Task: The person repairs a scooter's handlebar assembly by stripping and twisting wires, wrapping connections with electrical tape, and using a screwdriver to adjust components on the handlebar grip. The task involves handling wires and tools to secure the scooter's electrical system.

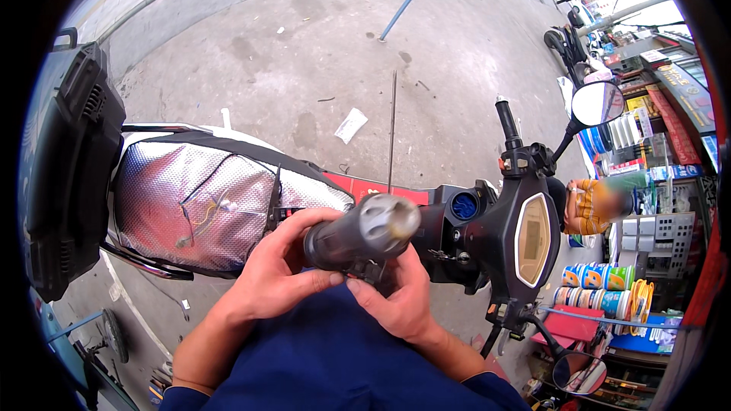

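Note:
Both of my hands are closed round a dark cylindrical tool (335, 242), held up in front of my body. Its grey, round end has recesses and looks blurred, so its exact kind is unclear. My left hand (278, 274) wraps its left side, thumb near the middle. On the other side my right hand (397, 297) grips it, thumb close to the left one. Under and beyond the tool stands an electric scooter (442, 243), its handlebar to the right. Silver foil-like padding (190, 205) lies over its seat area, with loose thin wires (202, 221) on it.
A large black top box (68, 167) is at the scooter's rear. Mirrors (598, 104) stick out from the handlebar. A thin rod (393, 129) and a white packet (351, 125) are beyond the scooter. At right, a person (594, 205) sits by shop goods and cable reels (601, 278).

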Motion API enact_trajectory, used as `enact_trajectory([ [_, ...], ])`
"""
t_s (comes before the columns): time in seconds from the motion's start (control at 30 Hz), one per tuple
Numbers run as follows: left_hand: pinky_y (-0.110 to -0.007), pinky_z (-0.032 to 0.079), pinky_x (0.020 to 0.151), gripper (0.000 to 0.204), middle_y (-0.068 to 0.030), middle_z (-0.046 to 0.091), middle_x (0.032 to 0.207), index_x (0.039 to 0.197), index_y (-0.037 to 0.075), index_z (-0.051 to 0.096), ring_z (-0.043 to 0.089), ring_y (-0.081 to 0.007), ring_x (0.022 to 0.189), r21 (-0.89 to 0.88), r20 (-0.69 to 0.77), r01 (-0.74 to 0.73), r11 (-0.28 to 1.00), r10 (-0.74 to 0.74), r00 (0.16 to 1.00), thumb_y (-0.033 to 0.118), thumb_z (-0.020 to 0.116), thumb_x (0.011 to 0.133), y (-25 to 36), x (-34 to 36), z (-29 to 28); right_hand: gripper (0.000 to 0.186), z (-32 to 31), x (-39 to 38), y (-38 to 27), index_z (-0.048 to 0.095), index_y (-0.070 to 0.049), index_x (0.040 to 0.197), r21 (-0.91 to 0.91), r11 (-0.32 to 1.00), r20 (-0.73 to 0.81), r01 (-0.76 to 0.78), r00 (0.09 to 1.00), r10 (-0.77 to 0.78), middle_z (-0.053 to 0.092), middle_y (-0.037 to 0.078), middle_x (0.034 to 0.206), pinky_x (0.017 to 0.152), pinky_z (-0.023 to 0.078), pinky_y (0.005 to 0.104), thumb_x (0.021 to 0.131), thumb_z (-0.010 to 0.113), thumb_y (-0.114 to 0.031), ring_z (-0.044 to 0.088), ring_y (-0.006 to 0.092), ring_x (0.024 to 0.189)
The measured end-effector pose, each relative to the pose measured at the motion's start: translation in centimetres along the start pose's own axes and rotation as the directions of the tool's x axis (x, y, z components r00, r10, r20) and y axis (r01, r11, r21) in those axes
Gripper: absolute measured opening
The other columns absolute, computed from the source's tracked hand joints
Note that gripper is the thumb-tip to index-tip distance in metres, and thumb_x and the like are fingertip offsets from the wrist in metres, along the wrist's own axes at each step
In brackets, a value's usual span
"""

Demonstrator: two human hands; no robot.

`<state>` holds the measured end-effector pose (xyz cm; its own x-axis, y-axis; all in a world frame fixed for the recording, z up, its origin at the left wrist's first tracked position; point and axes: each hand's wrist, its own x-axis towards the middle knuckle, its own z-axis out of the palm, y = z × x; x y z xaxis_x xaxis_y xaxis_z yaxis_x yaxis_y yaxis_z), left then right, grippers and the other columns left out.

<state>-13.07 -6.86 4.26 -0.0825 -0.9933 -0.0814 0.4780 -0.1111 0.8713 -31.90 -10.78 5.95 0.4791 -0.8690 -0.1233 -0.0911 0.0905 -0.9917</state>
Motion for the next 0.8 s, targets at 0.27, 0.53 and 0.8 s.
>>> enact_trajectory([
  [0.27,-0.029,0.045,0.094,0.066,-0.0069,0.057,0.118,0.137,0.003,0.046,0.056,-0.014,0.107,0.281,0.053,-0.15,0.948,0.141,0.989,0.003,0.076,0.079,0.8,-0.2,-0.5,0.043,-0.3,-0.3,0.4,0.051,-0.002,0.109,-0.166,0.962,0.068,0.216,0.976,-0.207,0.059,0.004,0.087,0.05,0.04,0.0195,0.076,0.079,-0.003,0.05,0.0034,0.058],
  [0.53,-0.028,0.046,0.092,0.07,-0.0069,0.058,0.117,0.136,0.003,0.049,0.057,-0.0132,0.106,0.189,-0.05,-0.028,0.981,0.038,0.998,0.004,0.081,0.074,0.6,-0.9,-0.2,0.049,-0.6,-0.6,0.0,0.043,0.001,0.113,-0.216,0.95,0.178,0.226,0.966,-0.19,0.06,0.01,0.101,0.059,0.045,0.0195,0.076,0.076,0.006,0.059,0.0075,0.078],
  [0.8,-0.03,0.046,0.093,0.069,-0.0076,0.059,0.118,0.135,0.003,0.049,0.057,-0.0145,0.106,0.358,-0.007,-0.082,0.93,0.09,0.996,0.01,0.082,0.074,1.2,-0.7,0.0,0.047,-0.4,-0.6,0.0,0.053,-0.002,0.108,-0.256,0.916,0.08,0.308,0.951,-0.298,0.059,0.006,0.09,0.046,0.041,0.0221,0.071,0.083,-0.004,0.051,0.0069,0.057],
])
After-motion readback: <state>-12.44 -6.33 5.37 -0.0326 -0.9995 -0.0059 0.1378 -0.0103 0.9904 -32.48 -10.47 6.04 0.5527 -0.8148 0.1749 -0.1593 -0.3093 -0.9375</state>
